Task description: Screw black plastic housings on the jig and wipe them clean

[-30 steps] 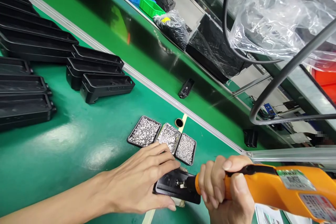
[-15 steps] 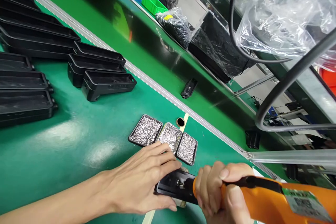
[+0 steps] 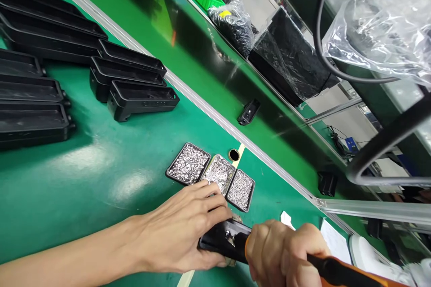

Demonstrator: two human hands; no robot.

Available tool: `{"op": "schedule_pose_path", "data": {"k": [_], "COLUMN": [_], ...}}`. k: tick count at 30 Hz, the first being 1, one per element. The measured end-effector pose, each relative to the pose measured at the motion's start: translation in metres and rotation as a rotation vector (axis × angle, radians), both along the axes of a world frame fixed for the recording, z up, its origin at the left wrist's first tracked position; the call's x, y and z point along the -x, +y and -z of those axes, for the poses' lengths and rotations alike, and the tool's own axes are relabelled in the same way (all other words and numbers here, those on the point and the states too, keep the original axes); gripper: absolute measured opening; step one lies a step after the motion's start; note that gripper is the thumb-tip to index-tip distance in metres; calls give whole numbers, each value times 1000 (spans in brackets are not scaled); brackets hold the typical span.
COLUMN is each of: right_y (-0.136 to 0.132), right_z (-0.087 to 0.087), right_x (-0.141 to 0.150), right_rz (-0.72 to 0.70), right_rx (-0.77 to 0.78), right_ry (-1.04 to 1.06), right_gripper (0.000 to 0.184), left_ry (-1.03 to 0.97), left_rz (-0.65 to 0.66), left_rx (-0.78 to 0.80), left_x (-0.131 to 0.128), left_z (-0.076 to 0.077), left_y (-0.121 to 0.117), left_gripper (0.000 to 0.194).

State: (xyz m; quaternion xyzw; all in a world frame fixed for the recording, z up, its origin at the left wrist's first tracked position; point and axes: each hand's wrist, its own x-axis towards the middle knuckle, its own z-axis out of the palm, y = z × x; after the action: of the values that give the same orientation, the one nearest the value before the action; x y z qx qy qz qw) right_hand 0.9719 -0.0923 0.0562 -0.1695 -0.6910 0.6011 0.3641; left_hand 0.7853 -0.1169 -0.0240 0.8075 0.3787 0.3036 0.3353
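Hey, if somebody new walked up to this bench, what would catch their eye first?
Probably the orange and black power driver in the right hand, lower right, its tip at a black plastic housing under the left hand. Next, three small black trays of shiny metal hardware just beyond that hand, and rectangular black plastic casings lined up at upper left.

Texts, labels, brands, numbers and signs: none could be read.
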Motion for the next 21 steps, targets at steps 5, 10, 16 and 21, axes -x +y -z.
{"op": "schedule_pose_path", "data": {"k": [5,10,16,21], "right_y": [-18,-24,-25,-24], "right_z": [3,4,12,-7], "right_x": [12,22,24,21], "right_rz": [432,435,482,457], "right_rx": [26,14,36,51], "right_ry": [70,87,125,237], "right_gripper": [17,36,28,14], "left_ry": [5,-9,-29,-10], "left_rz": [-17,-31,-32,-31], "left_rx": [-12,-26,-45,-101], "left_x": [0,0,-3,-6], "left_z": [1,2,5,5], "left_y": [-1,-1,-2,0], "left_gripper": [49,49,43,44]}}
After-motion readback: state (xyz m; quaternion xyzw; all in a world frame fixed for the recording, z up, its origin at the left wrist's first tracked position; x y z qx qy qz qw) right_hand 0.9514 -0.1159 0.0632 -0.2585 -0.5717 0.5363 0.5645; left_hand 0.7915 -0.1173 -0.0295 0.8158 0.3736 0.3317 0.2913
